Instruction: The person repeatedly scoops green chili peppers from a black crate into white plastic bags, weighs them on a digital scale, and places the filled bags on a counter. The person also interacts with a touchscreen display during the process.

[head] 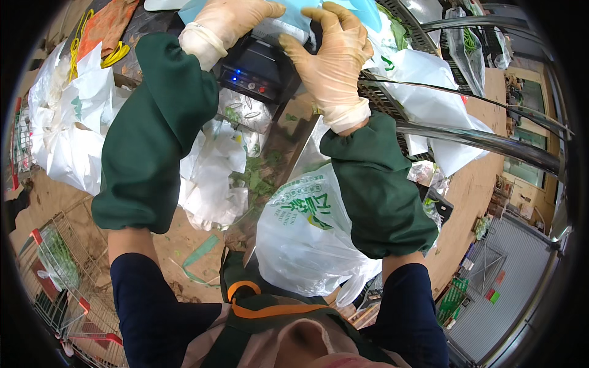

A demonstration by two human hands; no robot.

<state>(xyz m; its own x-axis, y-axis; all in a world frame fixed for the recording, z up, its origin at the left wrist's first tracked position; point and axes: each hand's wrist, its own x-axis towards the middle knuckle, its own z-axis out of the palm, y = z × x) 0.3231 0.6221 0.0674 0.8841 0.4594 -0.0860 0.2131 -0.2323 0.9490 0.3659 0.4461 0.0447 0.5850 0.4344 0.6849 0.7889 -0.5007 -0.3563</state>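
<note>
Both hands wear thin cream-coloured gloves. My left hand reaches over a black label printer with lit blue lights and a red button. Its fingertips lie against light blue plastic; the top edge cuts off part of the hand, so its grip is unclear. My right hand is at the printer's right side, thumb and fingers spread apart. Between the two hands, a printed white paper label sticks out at the printer's top. Dark green sleeve covers are on both forearms.
A white plastic bag with green print hangs close before my body. More white bags are at left, others by black crates and a metal rail at right. Wire shopping carts stand lower left. Leaf scraps lie below the printer.
</note>
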